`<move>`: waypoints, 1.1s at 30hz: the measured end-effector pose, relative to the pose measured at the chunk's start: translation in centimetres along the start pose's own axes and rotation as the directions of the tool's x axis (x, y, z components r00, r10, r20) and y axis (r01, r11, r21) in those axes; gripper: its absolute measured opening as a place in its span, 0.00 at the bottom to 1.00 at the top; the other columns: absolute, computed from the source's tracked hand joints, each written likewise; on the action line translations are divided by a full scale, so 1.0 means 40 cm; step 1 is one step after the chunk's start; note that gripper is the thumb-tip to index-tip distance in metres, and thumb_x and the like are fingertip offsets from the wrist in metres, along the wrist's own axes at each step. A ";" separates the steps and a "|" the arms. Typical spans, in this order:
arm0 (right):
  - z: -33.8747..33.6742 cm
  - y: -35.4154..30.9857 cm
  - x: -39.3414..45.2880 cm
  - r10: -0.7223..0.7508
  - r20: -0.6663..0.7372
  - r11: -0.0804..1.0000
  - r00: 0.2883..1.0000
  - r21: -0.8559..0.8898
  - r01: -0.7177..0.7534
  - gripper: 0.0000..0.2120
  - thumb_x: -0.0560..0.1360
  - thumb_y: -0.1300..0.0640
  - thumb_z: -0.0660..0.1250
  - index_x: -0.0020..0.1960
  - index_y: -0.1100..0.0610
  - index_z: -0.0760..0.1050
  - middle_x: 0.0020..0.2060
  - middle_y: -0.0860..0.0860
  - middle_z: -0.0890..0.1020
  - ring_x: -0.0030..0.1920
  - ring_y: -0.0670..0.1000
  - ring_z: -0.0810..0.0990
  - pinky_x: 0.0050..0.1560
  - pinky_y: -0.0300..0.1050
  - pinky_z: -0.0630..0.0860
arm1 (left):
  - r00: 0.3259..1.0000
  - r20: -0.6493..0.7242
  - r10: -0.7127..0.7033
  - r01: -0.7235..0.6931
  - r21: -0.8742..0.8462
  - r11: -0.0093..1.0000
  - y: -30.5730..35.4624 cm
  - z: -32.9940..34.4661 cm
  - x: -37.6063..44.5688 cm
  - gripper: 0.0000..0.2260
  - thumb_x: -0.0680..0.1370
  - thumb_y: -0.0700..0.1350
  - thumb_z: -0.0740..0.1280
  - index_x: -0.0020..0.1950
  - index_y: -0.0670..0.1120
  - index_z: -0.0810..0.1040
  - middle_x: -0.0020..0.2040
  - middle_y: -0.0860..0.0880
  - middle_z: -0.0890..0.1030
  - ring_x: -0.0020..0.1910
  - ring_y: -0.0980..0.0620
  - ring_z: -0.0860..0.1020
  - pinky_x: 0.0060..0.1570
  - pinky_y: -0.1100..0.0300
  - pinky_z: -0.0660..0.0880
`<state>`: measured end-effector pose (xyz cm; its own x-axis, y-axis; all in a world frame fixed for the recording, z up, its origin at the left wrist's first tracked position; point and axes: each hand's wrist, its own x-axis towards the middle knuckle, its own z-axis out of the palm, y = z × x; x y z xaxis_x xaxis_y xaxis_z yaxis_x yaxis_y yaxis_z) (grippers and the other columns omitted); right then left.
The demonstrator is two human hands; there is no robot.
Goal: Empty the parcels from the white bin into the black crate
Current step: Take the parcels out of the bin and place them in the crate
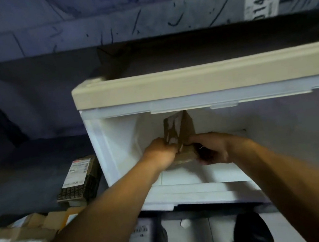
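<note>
reaching deep into white bin, left hand and right hand, fingers curled round brown parcel at 12 o'clock, likely steadying for lift-out; black crate not identifiable.

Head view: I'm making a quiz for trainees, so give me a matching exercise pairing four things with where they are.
Things:
1. brown parcel
2. patterned box
3. 0147 label
4. left hand

Places:
A. top right
B. outside the white bin, to its left
C. inside the bin, held by both hands
D. on the parcel's left side

Pairs: 1-C, 2-B, 3-A, 4-D
</note>
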<state>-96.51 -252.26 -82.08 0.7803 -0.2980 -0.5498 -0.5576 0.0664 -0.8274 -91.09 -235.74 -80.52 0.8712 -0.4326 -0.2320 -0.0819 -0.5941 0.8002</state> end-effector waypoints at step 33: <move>0.332 0.045 -0.642 -0.151 0.368 0.988 0.918 0.040 0.147 0.03 0.76 0.57 0.70 0.44 0.54 0.82 0.37 0.50 0.82 0.39 0.48 0.82 0.48 0.43 0.75 | 1.000 0.022 0.004 0.008 -0.494 0.870 -0.113 -0.374 -0.641 0.15 0.77 0.48 0.74 0.61 0.51 0.77 0.50 0.52 0.87 0.54 0.48 0.84 0.60 0.38 0.78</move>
<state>-113.80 -231.85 -70.95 0.9044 0.0668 -0.4215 -0.4253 0.0597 -0.9031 -105.81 -211.82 -69.94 0.8599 -0.4500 -0.2411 0.1742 -0.1853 0.9671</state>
